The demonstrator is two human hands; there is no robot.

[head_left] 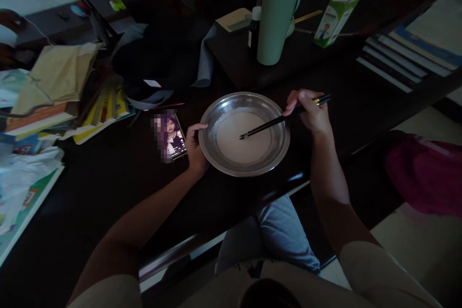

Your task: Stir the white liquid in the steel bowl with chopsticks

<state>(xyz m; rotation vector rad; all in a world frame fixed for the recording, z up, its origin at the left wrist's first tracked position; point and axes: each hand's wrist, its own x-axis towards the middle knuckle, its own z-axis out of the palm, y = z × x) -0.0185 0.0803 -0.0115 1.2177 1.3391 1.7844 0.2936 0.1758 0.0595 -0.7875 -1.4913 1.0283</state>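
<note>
A shiny metal bowl sits on the dark table in front of me, holding a pale, milky mixture. My right hand is closed on a pair of dark chopsticks; their tips dip into the mixture near its middle. My left hand grips the bowl's left rim, thumb over the edge. A phone with a lit screen lies just left of that hand.
A tall green bottle, a small dark bottle and an open green-and-white carton stand behind the bowl. Books are stacked at right. Papers, bags and books pile up at left. Dark cloth lies behind the phone.
</note>
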